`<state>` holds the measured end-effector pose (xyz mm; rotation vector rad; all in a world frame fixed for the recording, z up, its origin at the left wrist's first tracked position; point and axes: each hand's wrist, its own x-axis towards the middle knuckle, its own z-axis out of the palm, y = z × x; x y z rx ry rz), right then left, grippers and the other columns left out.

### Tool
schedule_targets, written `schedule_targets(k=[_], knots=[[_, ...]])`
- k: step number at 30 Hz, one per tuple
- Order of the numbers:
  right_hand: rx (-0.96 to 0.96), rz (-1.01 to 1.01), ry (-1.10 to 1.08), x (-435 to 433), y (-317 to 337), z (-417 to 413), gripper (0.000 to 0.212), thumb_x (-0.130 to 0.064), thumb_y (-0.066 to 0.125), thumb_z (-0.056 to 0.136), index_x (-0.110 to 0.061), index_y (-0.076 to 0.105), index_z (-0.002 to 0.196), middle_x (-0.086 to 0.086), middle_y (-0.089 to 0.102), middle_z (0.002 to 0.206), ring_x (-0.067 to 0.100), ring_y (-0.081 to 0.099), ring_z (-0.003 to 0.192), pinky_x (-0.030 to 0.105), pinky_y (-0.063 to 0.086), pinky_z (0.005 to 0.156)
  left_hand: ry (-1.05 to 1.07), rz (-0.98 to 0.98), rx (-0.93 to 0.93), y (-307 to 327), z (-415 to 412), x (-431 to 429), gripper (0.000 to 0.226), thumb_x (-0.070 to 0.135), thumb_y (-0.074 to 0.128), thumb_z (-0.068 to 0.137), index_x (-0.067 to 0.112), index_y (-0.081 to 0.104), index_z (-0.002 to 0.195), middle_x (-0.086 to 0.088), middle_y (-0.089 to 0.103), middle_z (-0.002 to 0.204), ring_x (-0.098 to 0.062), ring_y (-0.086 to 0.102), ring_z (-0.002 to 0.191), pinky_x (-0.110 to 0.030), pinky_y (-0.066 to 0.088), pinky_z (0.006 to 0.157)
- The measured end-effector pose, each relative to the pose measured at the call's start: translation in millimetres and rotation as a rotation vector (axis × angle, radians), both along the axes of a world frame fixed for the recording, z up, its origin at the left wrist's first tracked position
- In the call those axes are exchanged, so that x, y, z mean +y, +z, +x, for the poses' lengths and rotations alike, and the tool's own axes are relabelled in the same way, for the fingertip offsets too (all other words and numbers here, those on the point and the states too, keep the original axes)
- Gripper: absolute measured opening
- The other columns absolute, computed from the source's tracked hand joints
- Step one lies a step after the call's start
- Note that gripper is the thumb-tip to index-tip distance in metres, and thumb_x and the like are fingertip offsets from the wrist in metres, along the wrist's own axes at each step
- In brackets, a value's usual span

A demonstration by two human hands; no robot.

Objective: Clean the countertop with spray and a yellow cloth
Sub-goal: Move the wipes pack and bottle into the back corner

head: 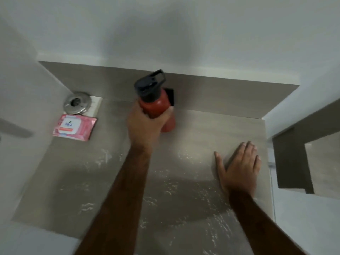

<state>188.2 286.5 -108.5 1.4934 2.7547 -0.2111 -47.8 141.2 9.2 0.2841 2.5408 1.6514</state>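
Note:
A grey countertop [211,129] fills the middle of the view, streaked with white foamy marks across its near half. At its back stands a red bottle [158,105] with a dark blue-black cap, upright against the low grey backsplash. My left hand [145,126] is wrapped around the bottle's body from the near side. My right hand [239,166] lies flat on the counter near its right edge, fingers spread and holding nothing. No yellow cloth is in view.
A pink packet of wipes [74,127] lies at the back left, beside a round metal fitting [77,103] on a white block. A small black object [170,96] stands behind the bottle. The counter's right edge drops off to a dark frame [292,161].

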Motion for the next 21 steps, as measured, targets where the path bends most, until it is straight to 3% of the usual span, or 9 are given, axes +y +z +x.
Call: schedule_targets(k=[3, 6, 9, 15, 21], knots=[[0.015, -0.011, 0.000, -0.2, 2.6, -0.5, 0.105, -0.082, 0.016, 0.097, -0.002, 0.014, 0.164, 0.022, 0.017, 0.173, 0.036, 0.017, 0.162, 0.053, 0.017, 0.131, 0.140, -0.013, 0.001, 1.7, -45.4, -43.2, 0.070, 0.048, 0.090, 0.060, 0.029, 0.060, 0.121, 0.013, 0.070, 0.114, 0.005, 0.067, 0.098, -0.028, 0.055, 0.097], [0.023, -0.006, 0.003, 0.2, 2.0, -0.9, 0.105, -0.082, 0.017, 0.097, -0.001, 0.014, 0.164, 0.022, 0.017, 0.173, 0.036, 0.017, 0.162, 0.054, 0.017, 0.131, 0.227, -0.044, 0.012, 3.0, -85.8, -72.5, 0.072, 0.050, 0.090, 0.062, 0.028, 0.059, 0.124, 0.016, 0.069, 0.112, 0.012, 0.063, 0.095, -0.022, 0.053, 0.093], [0.027, -0.003, 0.002, 0.4, 0.4, -0.2, 0.105, -0.082, 0.018, 0.097, -0.001, 0.014, 0.163, 0.022, 0.017, 0.173, 0.037, 0.016, 0.162, 0.055, 0.017, 0.131, 0.267, -0.105, 0.073, 4.2, -115.9, -86.0, 0.078, 0.056, 0.086, 0.064, 0.024, 0.058, 0.129, 0.008, 0.066, 0.125, -0.004, 0.062, 0.103, -0.023, 0.050, 0.094], [0.047, 0.007, 0.005, -0.5, 0.9, -2.1, 0.106, -0.082, 0.019, 0.096, 0.000, 0.016, 0.163, 0.021, 0.017, 0.173, 0.036, 0.016, 0.162, 0.054, 0.016, 0.131, 0.295, -0.094, 0.076, -2.5, -152.9, -93.9, 0.084, 0.055, 0.084, 0.066, 0.019, 0.052, 0.135, 0.001, 0.061, 0.137, -0.017, 0.058, 0.125, -0.041, 0.048, 0.110], [0.051, -0.001, 0.025, 2.1, 0.0, -1.3, 0.106, -0.082, 0.021, 0.096, 0.000, 0.015, 0.163, 0.022, 0.016, 0.173, 0.037, 0.015, 0.162, 0.055, 0.016, 0.131, 0.282, -0.142, 0.082, -16.1, -156.9, -90.0, 0.086, 0.057, 0.082, 0.069, 0.018, 0.050, 0.139, -0.003, 0.059, 0.139, -0.018, 0.055, 0.125, -0.024, 0.039, 0.099]])
